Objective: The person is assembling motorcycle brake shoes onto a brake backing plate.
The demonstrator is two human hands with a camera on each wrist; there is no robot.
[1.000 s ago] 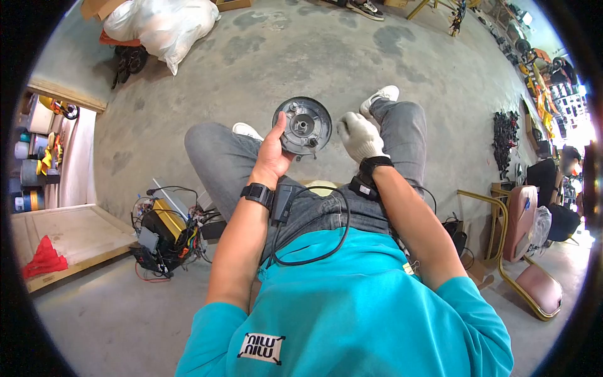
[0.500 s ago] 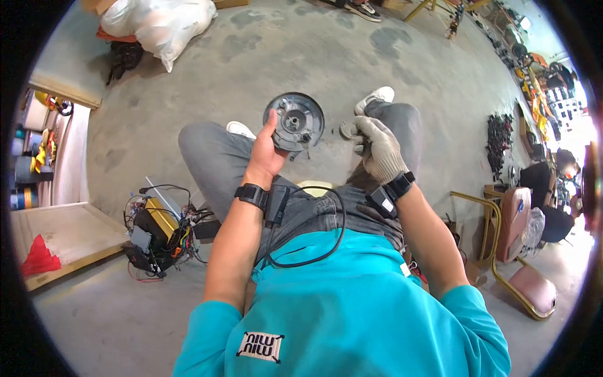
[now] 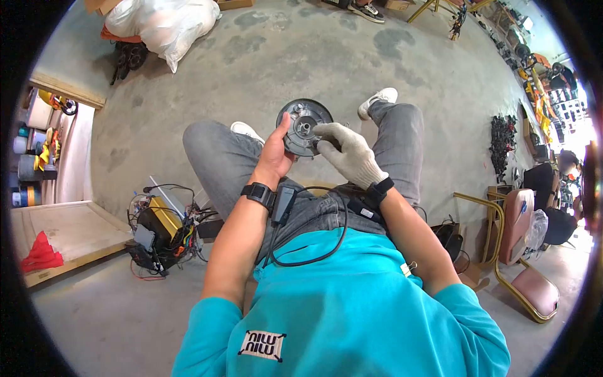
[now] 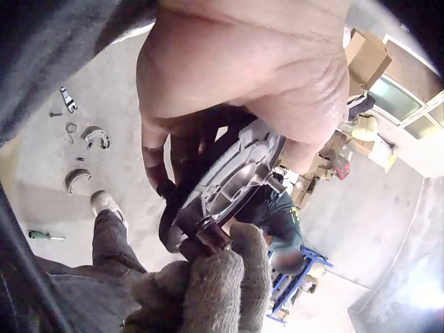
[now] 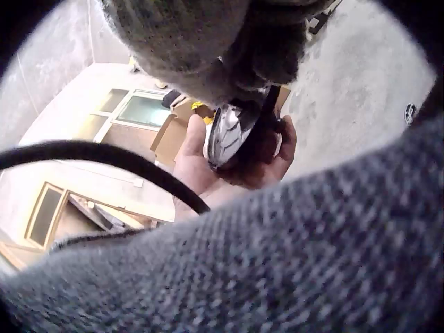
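A round grey metal brake backing plate (image 3: 295, 135) is held up between the knees. My bare left hand (image 3: 275, 155) grips its left and lower edge, thumb over the face and fingers behind. In the left wrist view the plate (image 4: 232, 184) stands tilted, its cast inner side showing. My right hand (image 3: 352, 154), in a whitish knit glove, reaches in from the right. Its thumb and fingertips pinch a short brownish metal cam (image 4: 212, 234) near the plate's edge. In the right wrist view the glove (image 5: 187, 41) covers the upper part of the plate.
Curved brake shoes (image 4: 96, 137), a small spring (image 4: 71, 129), a lever-like metal part (image 4: 68, 100) and a green-handled screwdriver (image 4: 43, 235) lie on the floor. A black cable (image 3: 344, 220) loops over the lap. Wired electronics (image 3: 164, 229) stand left, a folding chair (image 3: 502, 239) right.
The gloved right hand was beside the plate, lifted and turned, then came left until its fingers reached the plate's face. The left hand keeps its grip, with only a slight shift.
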